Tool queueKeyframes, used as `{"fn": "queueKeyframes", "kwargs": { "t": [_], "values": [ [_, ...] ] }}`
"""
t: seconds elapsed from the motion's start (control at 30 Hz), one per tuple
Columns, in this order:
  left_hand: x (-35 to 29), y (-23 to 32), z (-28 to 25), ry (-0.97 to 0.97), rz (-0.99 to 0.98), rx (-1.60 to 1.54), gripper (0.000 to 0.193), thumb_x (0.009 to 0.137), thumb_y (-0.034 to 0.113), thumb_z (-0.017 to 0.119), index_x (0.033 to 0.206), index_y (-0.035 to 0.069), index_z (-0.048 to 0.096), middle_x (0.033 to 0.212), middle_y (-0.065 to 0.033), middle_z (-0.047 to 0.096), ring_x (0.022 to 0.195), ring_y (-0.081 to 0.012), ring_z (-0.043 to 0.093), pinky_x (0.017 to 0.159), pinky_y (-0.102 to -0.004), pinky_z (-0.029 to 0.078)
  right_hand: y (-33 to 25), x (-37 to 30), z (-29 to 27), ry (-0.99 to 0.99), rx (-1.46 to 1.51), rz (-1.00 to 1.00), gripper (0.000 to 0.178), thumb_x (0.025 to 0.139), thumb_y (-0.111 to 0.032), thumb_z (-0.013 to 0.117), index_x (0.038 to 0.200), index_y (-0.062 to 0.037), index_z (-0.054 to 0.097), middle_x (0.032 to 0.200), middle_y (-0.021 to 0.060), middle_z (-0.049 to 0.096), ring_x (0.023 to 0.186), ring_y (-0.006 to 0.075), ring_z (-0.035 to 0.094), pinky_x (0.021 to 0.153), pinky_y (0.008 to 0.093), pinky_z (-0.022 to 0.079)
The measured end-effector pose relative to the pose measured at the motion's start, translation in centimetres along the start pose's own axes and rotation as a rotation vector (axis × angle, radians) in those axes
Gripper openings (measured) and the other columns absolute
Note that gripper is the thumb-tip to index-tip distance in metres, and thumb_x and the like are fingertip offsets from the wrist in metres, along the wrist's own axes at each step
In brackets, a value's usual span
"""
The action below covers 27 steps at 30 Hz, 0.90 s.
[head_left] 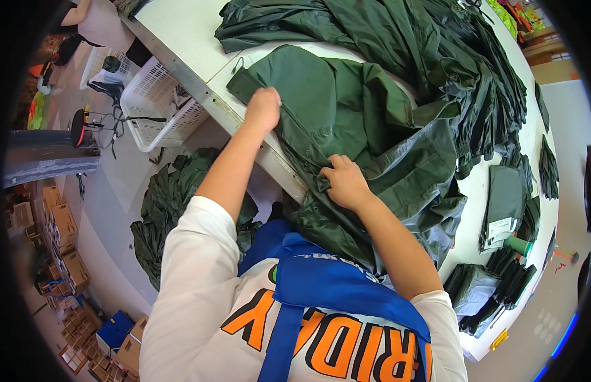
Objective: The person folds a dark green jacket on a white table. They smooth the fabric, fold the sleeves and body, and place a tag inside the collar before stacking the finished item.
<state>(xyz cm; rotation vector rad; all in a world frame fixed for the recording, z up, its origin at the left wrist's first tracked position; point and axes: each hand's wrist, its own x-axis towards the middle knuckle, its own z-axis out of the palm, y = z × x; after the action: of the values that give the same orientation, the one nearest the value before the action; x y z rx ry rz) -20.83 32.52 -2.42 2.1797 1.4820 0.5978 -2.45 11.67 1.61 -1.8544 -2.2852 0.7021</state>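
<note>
Head view: my left hand (262,111) and right hand (346,183) grip a dark green, smooth-fabric garment (353,124) along its seamed edge. Probably light, limp, slippery; best held there.

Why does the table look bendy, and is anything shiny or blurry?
Head view: fisheye lens curves the table; head view: green cloth gleams in pale patches; head view: boxes at left look softer than the left hand and right hand.

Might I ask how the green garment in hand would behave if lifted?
The green garment would probably flop, as it lies in loose folds. Its sheen suggests it may slip. It might trail, since part hangs past the table edge.
</note>
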Motion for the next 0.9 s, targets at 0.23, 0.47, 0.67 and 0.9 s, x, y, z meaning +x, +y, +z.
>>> {"fn": "queueKeyframes", "kwargs": {
  "t": [0.23,0.47,0.67,0.9],
  "values": [
    [0.1,3.0,-8.8,0.256,0.32,-0.075,0.003,0.087,0.001,0.052,0.09,0.001,0.053,0.097,-0.0171,0.058,0.09,-0.0352,0.056,0.08,-0.0396,0.047,1.1,-1.0,-0.9,-0.136,0.125,-0.029,0.032,0.063,-0.004,0.066,0.095,-0.0053,0.069,0.108,0.0128,0.054,0.108,0.0305,0.051,0.09,0.0386,0.044],
    [-3.7,13.8,-12.4,0.159,0.714,-0.287,0.011,0.083,-0.006,0.056,0.089,0.001,0.051,0.099,-0.0139,0.065,0.082,-0.0304,0.06,0.074,-0.0352,0.05,-0.5,-4.0,-14.7,0.218,1.096,0.23,0.01,0.078,0.005,0.066,0.086,0.0001,0.065,0.087,0.0024,0.062,0.081,0.0106,0.057,0.073,0.0242,0.045],
    [-6.0,19.7,-11.1,0.1,0.825,-0.462,0.018,0.077,-0.009,0.06,0.087,0.001,0.051,0.095,-0.0144,0.065,0.079,-0.0305,0.061,0.07,-0.0357,0.05,-3.2,-4.6,-19.1,0.367,0.956,0.214,0.012,0.084,-0.005,0.066,0.076,-0.0002,0.058,0.068,-0.0037,0.052,0.067,0.0044,0.044,0.06,0.0228,0.038],
    [-6.4,21.7,-11.4,0.074,0.846,-0.496,0.017,0.077,-0.008,0.062,0.087,0.001,0.051,0.094,-0.0152,0.066,0.078,-0.0301,0.06,0.07,-0.0347,0.05,-3.0,-5.9,-19.1,0.342,0.903,0.246,0.018,0.083,-0.01,0.067,0.072,-0.0004,0.056,0.063,-0.0041,0.049,0.063,0.006,0.042,0.056,0.0261,0.036]
  ]
}}
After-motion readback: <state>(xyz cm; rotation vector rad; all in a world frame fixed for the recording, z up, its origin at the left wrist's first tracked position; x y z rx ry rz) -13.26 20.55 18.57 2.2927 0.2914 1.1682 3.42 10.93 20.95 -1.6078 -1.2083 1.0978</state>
